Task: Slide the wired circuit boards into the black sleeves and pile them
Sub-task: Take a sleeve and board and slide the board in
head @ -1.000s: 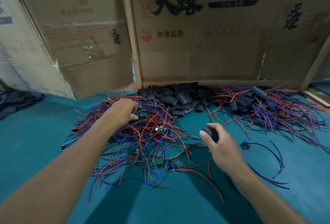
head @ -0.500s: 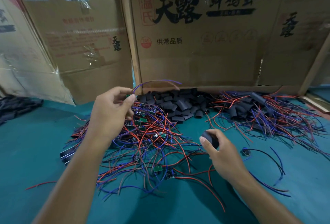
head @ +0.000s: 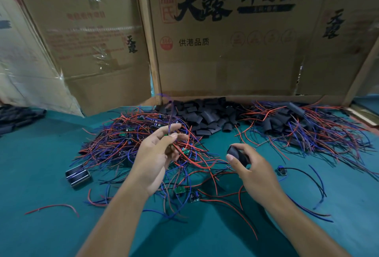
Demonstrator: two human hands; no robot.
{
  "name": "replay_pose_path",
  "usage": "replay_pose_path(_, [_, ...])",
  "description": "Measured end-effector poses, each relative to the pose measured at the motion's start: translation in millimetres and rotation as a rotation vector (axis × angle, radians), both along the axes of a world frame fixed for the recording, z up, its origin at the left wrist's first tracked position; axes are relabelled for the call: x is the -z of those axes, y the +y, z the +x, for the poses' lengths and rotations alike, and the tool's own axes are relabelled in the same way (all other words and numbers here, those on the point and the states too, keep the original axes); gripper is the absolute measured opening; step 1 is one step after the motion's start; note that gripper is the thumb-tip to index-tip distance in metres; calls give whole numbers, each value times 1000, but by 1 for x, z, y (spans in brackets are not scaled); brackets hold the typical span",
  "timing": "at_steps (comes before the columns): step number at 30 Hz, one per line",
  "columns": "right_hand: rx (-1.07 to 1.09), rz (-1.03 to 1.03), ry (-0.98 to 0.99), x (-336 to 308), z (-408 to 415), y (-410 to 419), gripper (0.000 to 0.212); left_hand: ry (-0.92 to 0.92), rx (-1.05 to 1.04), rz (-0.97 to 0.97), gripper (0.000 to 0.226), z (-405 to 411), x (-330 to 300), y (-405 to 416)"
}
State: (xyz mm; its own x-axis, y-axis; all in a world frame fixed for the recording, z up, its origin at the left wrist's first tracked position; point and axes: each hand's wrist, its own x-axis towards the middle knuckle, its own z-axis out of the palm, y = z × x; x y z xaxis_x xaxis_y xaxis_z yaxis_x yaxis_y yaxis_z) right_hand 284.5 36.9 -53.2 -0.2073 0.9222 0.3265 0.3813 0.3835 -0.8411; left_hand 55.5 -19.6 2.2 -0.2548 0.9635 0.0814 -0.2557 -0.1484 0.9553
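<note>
A wired circuit board (head: 167, 133) is pinched between the thumb and fingertips of the left hand (head: 158, 154), its blue lead arching upward; only a sliver of green shows, so its orientation cannot be told. A black sleeve (head: 238, 154) is gripped in the curled fingers of the right hand (head: 254, 172), its open mouth apparently turned toward the left hand. The two hands are held apart above the green worktop (head: 51, 174), the board just left of and slightly higher than the sleeve.

For the insertion to go cleanly, the sleeve mouth should be squeezed round (a flattened mouth would likely snag the components), and the board fed in narrow end first with the wires trailing behind.

The tangle of unsleeved boards (head: 133, 138) lies beneath the left hand, the empty sleeves (head: 207, 115) beyond it, and the finished pile (head: 297, 125) well beyond the right hand.
</note>
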Motion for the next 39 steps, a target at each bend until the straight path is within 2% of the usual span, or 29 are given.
replay_pose_path(4, [-24, 9, 19, 0, -1, -1, 18, -52, 105, 8, 32, 8, 3, -2])
replay_pose_path(8, [-69, -32, 75, 3, -3, 0, 16, -157, 170, 51, 28, 13, 2, -3])
replay_pose_path(11, [-168, -70, 136, -1, -8, -5, 18, -322, 158, 131, 30, 16, 0, -2])
replay_pose_path(15, [-318, -153, 202, -5, -20, -21, 26, -456, 82, 214, 32, 18, 0, -1])
replay_pose_path(20, [-398, -181, 50, -7, -31, -45, 22, -573, -51, 293, 28, 13, -5, -1])
replay_pose_path(23, [-404, -190, -46, -11, -39, -64, 30, -591, -153, 366, 29, 5, -12, -2])
replay_pose_path(30, [-451, -449, 252, 2, -74, -109, 26, -538, -202, 505, 26, 11, -27, -9])
replay_pose_path(34, [-694, -887, 646, 3, -80, -112, 30, -586, -163, 496, 28, 17, -29, -10])
replay_pose_path(37, [-855, -898, 701, 2, -75, -109, 32, -698, -133, 453, 29, 13, -28, -10])
replay_pose_path(39, [-882, -859, 689, 1, -71, -106, 35, -776, -115, 427, 30, 11, -27, -10])
